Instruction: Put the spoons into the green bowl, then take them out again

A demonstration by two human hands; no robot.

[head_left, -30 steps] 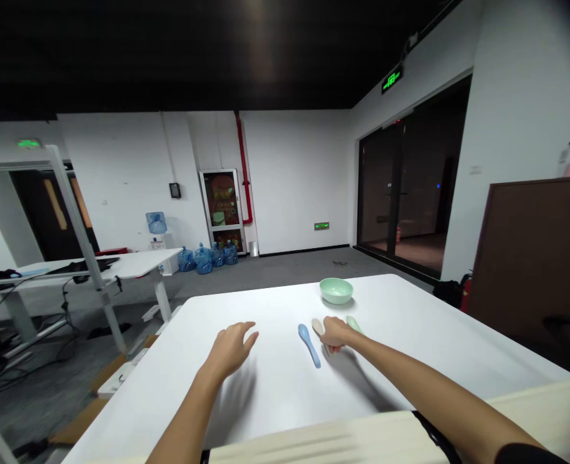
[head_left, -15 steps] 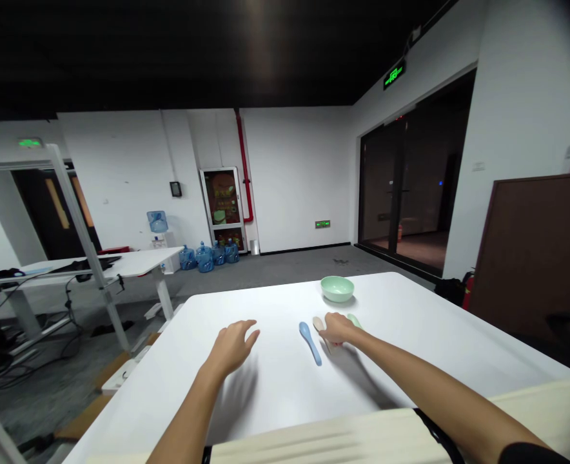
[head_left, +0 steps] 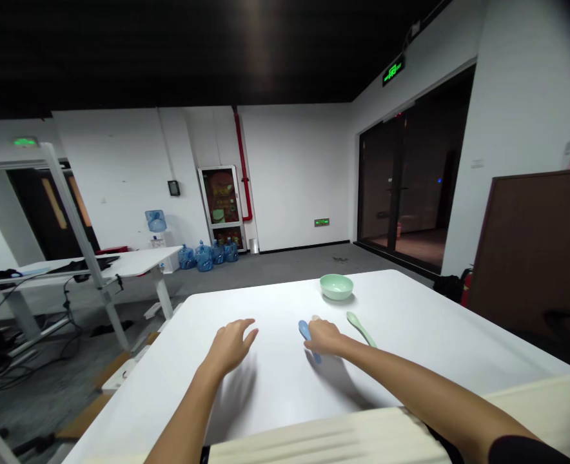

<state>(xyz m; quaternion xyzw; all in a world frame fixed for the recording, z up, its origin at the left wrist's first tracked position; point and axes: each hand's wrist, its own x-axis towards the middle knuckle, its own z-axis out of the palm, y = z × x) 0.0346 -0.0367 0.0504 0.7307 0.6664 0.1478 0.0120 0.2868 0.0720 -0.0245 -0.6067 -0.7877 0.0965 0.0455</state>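
Observation:
My left hand (head_left: 231, 345) hovers over the left part of the white table (head_left: 275, 393), its thumb and fingers apart and nothing between them. Farther right, my right hand (head_left: 324, 338) is over the handle of a blue spoon (head_left: 304, 329), thumb and index finger apart on either side of it. Whether they touch the spoon is unclear. Just behind that hand shows the tip of a beige spoon (head_left: 316, 318), the rest of it covered. A light green spoon (head_left: 361, 328) lies to the right, near my wrist. Beyond the spoons stands a green bowl (head_left: 336, 288).
Cream-coloured cloth (head_left: 343, 438) lies along the near edge. To the left is another white desk (head_left: 135, 261) with cables, beside a metal post (head_left: 75, 216). Blue water bottles (head_left: 204, 256) stand by the far wall. A brown panel (head_left: 536, 251) rises at the right.
My right hand has shifted left from the beige spoon to the blue one, baring more of the green spoon and covering most of the beige one. My left hand stays about where it was.

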